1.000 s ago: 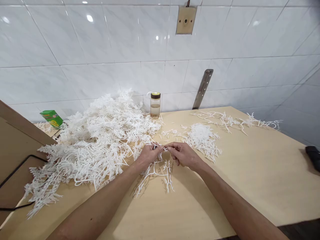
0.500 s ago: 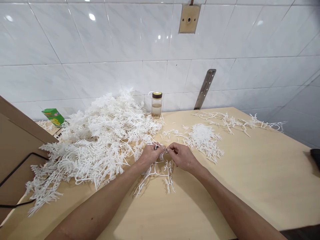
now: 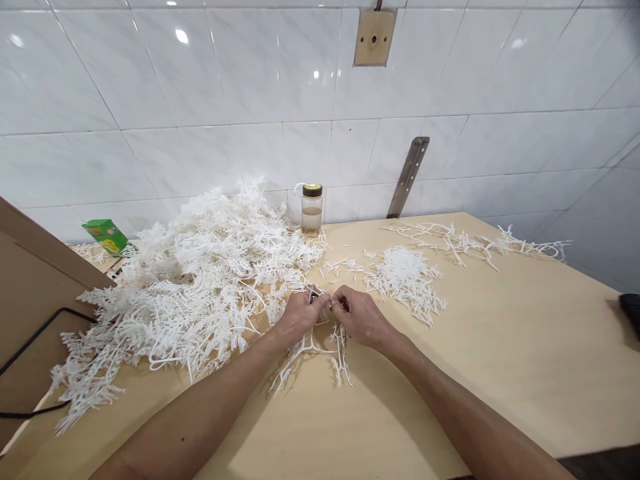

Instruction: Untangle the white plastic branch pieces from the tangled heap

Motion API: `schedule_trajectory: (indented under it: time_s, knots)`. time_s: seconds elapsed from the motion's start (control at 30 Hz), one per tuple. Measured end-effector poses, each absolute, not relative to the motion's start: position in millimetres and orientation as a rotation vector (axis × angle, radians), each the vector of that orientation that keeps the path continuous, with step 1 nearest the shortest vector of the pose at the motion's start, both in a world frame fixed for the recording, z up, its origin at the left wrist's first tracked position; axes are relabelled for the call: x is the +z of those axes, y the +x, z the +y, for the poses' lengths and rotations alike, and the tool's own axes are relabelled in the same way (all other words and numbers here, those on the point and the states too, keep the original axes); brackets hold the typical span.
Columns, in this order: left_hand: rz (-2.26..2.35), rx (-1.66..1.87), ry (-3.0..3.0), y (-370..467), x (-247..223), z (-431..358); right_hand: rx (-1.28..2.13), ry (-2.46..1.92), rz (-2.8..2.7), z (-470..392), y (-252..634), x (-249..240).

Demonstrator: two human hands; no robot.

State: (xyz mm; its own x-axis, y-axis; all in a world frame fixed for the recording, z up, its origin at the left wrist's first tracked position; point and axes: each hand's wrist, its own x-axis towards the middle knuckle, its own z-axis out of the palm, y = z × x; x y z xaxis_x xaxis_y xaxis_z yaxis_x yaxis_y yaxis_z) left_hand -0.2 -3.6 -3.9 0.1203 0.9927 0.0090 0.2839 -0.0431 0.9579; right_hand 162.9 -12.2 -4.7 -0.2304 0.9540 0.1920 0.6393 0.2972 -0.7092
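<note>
A white branching plastic sprig (image 3: 320,348) hangs from my hands, its bare forked stems spreading toward me just above the wooden table. My left hand (image 3: 302,312) is closed around its upper part, with thumb and forefinger pinched at the tip. Close against it, my right hand (image 3: 356,312) pinches at the same spot; whatever its fingertips grip is too small to make out. To the left of my hands lies a large heap of white feathery sprigs (image 3: 210,273). Beyond my right hand is a pile of small white snippets (image 3: 406,277).
Bare white branches (image 3: 465,247) lie at the table's (image 3: 520,347) back right. A bottle of liquid (image 3: 311,212) and a green box (image 3: 106,236) stand near the tiled wall. A brown board (image 3: 40,300) leans at the left; a dark object (image 3: 631,312) sits at the right edge.
My right hand has turned slightly, its fingers curling more at the pinch. The sprig has shifted a little between my hands. The view has moved slightly.
</note>
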Motion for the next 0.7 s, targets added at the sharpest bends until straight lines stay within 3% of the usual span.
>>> schedule_trajectory:
  time_s: [0.17, 0.43, 0.53, 0.7]
  knots:
    - [1.415, 1.095, 1.572, 9.9, -7.1, -8.3, 0.823, -1.554, -1.83, -13.3, 156.4, -4.3]
    - [1.294, 1.18, 1.592, 6.7, 5.0, -17.6, 0.525, -1.787, -1.774, -4.3, 171.4, -1.9]
    - [1.2, 1.07, 1.465, 3.7, 5.3, -17.0, 0.463, -1.809, -1.668, 3.6, 191.7, 0.7]
    - [1.106, 0.894, 1.211, 0.9, 3.6, -11.5, 0.065, -1.858, -1.642, 12.3, 220.8, 2.8]
